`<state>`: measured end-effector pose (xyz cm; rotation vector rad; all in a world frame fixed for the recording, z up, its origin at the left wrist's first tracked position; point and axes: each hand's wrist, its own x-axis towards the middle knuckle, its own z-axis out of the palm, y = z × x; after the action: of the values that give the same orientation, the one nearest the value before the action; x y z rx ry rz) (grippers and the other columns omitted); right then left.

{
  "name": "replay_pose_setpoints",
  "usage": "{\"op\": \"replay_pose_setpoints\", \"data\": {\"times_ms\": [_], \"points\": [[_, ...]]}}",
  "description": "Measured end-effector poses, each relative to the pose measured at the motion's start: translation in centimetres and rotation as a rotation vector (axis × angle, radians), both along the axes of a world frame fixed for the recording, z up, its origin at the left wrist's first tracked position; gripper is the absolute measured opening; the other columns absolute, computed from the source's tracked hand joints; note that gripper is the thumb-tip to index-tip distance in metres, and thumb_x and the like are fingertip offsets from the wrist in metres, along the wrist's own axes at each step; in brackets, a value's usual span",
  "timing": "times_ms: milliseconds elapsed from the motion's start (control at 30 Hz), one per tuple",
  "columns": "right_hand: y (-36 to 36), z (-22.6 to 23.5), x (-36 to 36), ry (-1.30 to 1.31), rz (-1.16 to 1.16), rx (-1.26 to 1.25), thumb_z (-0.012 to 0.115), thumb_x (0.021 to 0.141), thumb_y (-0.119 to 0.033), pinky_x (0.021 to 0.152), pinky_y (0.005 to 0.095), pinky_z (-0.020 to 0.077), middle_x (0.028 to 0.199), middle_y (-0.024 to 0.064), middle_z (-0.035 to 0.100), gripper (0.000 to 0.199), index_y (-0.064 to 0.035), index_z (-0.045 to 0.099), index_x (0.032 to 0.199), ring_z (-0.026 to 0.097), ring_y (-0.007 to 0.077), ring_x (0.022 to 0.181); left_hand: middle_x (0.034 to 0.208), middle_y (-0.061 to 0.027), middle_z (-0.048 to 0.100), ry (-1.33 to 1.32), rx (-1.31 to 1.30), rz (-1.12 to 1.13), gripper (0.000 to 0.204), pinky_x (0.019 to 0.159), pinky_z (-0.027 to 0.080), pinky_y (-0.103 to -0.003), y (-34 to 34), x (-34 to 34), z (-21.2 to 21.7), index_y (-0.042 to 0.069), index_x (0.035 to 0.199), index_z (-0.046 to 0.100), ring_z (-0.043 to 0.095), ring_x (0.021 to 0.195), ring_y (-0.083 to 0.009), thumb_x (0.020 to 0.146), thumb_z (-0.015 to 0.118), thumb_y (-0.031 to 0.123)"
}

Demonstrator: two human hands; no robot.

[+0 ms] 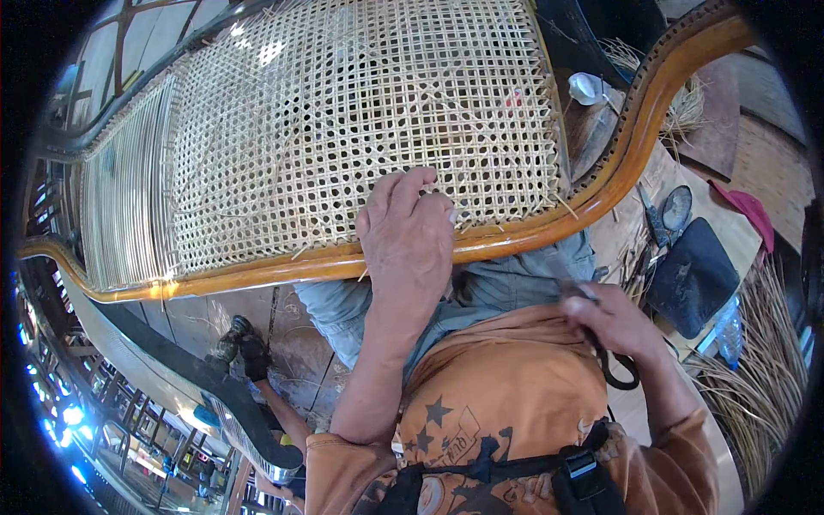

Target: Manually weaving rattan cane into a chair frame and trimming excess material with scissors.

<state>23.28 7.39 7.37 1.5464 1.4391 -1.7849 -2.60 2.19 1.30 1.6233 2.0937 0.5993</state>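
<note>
A woven cane panel (343, 129) fills a curved wooden chair frame (601, 184) in front of me. My left hand (408, 240) lies palm down over the frame's lower rail, its fingertips on the weave near loose cane ends. It grips nothing that I can see. My right hand (614, 322) is lower right, by my lap, closed around a pair of scissors (601, 343) with dark loop handles; the blades point up and left. I wear an orange shirt (506, 386) and grey trousers.
To the right lie a dark blue pouch (691, 275), a small round mirror-like object (676, 206) and bundles of loose cane strands (755, 395). A white cup-like item (588, 87) sits behind the frame. My shod foot (240, 343) rests on the plank floor.
</note>
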Motion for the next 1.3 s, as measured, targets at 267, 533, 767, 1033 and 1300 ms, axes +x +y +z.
{"op": "replay_pose_setpoints", "data": {"times_ms": [267,533,767,1033,1300], "points": [[2.2,-2.4,-7.3,0.053,0.251,-0.204,0.044,0.097,-0.041,0.076,0.0457,0.0494,0.082,0.0242,0.063,0.046,0.0031,0.057,0.102,0.064,0.0386,0.082,0.112,-0.0068,0.058,-0.031,0.013,-0.023,0.009,0.093,0.037,-0.044,0.2,-0.1,-0.5,0.006,0.087,0.062,0.048,0.110,-0.0292,0.078,0.063,0.006],[3.1,-1.7,-8.7,0.067,0.451,-0.024,0.043,0.098,-0.039,0.079,0.0516,0.0469,0.088,0.0298,0.062,0.045,0.0033,0.056,0.106,0.060,0.0455,0.092,0.113,-0.0064,0.058,-0.046,-0.003,-0.013,0.009,0.095,0.035,-0.044,0.2,-0.1,-0.4,0.007,0.087,0.062,0.048,0.112,-0.0306,0.078,0.064,0.007],[3.9,-2.1,-8.4,-0.051,0.406,-0.326,0.041,0.100,-0.042,0.053,0.0307,0.0492,0.064,0.0052,0.056,0.043,-0.0009,0.054,0.102,0.059,0.0156,0.056,0.114,-0.0066,0.058,-0.045,-0.014,-0.020,0.009,0.096,0.034,-0.044,0.3,-0.1,-0.5,0.007,0.087,0.062,0.046,0.113,-0.0307,0.079,0.064,0.006],[3.1,-2.3,-8.6,0.166,0.360,-0.056,0.043,0.099,-0.041,0.061,0.0386,0.0504,0.068,0.0141,0.058,0.045,-0.0008,0.050,0.119,0.062,0.0275,0.064,0.114,-0.0067,0.058,-0.043,-0.017,-0.031,0.009,0.097,0.034,-0.044,0.1,-0.2,-0.6,0.007,0.088,0.063,0.046,0.112,-0.0301,0.079,0.063,0.006],[2.1,-1.2,-7.6,0.053,0.356,-0.036,0.046,0.097,-0.037,0.079,0.0509,0.0462,0.088,0.0295,0.062,0.043,0.0037,0.058,0.097,0.059,0.0471,0.091,0.119,-0.0010,0.055,-0.036,-0.034,-0.031,0.014,0.093,0.033,-0.045,0.0,-0.2,-0.9,0.010,0.088,0.063,0.044,0.117,-0.0287,0.075,0.066,0.009]]}}
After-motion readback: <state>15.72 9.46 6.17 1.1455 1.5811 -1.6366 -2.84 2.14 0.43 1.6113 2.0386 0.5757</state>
